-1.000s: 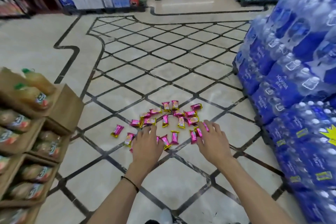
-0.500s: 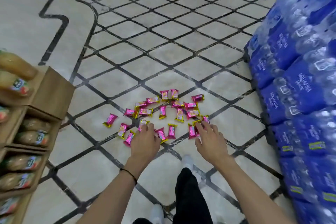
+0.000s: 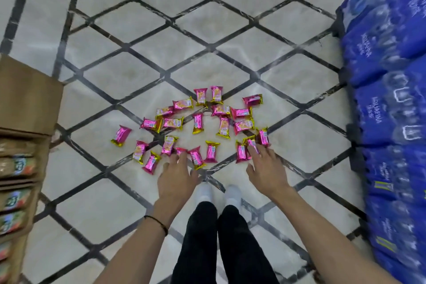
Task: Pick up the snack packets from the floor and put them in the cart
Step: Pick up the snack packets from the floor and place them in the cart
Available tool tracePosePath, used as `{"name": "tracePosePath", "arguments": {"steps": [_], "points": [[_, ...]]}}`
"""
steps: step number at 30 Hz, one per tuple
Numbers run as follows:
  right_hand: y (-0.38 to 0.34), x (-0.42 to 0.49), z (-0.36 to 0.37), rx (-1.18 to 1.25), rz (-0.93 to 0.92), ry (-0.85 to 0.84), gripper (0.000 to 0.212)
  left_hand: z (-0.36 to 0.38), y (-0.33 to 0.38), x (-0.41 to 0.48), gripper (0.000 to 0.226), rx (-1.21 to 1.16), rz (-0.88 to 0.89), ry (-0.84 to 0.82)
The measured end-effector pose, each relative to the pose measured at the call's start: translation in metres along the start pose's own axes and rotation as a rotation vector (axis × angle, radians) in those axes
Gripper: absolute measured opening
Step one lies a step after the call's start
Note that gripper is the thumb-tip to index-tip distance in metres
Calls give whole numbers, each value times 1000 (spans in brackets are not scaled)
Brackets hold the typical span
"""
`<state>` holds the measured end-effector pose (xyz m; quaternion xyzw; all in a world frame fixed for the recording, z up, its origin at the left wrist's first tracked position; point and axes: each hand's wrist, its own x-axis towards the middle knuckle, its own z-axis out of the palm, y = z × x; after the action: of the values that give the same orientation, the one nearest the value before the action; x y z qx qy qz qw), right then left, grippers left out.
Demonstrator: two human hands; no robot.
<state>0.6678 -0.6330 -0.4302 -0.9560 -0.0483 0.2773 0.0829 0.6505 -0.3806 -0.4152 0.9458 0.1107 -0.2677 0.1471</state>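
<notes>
Head view: pink-and-gold snack packets (image 3: 198, 122) lie scattered on the tiled floor (image 3: 299, 136). Long axes are mixed: most point away from the person, several lie crosswise. A stray packet (image 3: 121, 135) sits apart at left, tilted. Left hand (image 3: 176, 180) and right hand (image 3: 265, 173) have fingers (image 3: 267, 154) loosely spread, tips covering the nearest packets' ends; contact unclear. Labels blurred.

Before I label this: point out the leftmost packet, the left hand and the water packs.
leftmost packet (image 3: 121, 135), head view, wrapper middle.
left hand (image 3: 176, 178), head view, its back.
water packs (image 3: 378, 110), head view, blue wrap.
</notes>
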Motion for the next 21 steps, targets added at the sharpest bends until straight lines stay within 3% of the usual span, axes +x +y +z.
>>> {"name": "tracePosePath", "arguments": {"steps": [9, 17, 21], "points": [[41, 121, 141, -95, -54, -143, 60, 124, -44, 106, 61, 183, -77, -137], [68, 209, 302, -30, -9, -106, 59, 275, -103, 210, 63, 139, -36, -27], [79, 248, 390, -85, -21, -50, 65, 361, -126, 264, 47, 69, -14, 50]]}}
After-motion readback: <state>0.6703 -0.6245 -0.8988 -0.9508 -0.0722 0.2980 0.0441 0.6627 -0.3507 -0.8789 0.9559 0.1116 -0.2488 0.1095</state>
